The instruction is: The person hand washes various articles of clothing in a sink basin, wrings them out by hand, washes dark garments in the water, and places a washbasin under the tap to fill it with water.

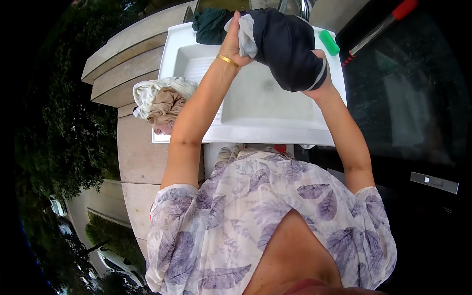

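A bundled dark navy garment (285, 46) with light grey parts is held up between my two hands, over the back of the white sink (246, 135). My left hand (235, 45), with a gold bangle at the wrist, is closed on the light grey part at the bundle's left end. At the right end, my right hand (320, 81) grips the dark cloth near a thin light edge, its fingers partly hidden by the fabric. Dark green cloth (210, 25) lies at the sink's back left, just behind the bundle.
White cloth (146, 96) and beige cloth (167, 104) are heaped on the sink's left edge. A green object (329, 43) sits on its back right corner. The metal tap stands behind the bundle. A red-and-silver handle (378, 32) slants at the right, beside dark panels.
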A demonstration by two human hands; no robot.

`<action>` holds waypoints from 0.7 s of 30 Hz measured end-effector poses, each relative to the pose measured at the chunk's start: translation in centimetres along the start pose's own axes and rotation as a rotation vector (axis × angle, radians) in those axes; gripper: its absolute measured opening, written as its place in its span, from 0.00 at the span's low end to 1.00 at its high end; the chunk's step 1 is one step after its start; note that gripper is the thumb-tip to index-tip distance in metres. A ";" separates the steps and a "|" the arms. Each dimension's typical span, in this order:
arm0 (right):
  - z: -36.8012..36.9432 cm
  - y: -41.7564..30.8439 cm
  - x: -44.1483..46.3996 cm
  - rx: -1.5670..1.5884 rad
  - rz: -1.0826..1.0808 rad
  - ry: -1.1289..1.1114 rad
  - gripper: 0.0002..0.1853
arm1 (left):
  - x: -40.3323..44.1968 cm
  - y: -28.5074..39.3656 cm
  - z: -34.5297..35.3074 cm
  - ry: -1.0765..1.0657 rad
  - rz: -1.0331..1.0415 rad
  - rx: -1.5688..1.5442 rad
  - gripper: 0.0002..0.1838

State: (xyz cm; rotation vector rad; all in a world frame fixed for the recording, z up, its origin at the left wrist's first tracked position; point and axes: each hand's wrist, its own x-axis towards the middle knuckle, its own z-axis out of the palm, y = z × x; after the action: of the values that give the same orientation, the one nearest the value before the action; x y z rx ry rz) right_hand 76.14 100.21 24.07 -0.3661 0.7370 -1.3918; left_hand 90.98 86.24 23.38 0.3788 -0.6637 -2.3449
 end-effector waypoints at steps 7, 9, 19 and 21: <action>2.3 -1.9 -2.1 -0.959 -0.095 -0.044 0.36 | 1.5 -0.2 1.4 0.130 -0.066 0.275 0.21; 1.7 -1.5 -1.6 -1.167 -0.155 -0.065 0.36 | 2.3 -0.5 1.0 0.092 -0.089 0.313 0.21; -3.2 3.8 1.3 -1.430 -0.094 -0.108 0.29 | 3.1 -5.3 -2.1 0.398 -0.060 0.701 0.17; -4.6 5.2 1.7 -1.437 -0.067 -0.145 0.28 | 4.0 -7.5 -5.4 0.351 0.017 0.749 0.18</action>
State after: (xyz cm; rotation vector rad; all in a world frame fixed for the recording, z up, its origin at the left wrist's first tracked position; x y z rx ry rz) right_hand 77.01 100.32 17.01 -1.5805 1.5230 -0.6543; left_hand 86.45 86.52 14.46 1.0729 -1.3359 -1.8612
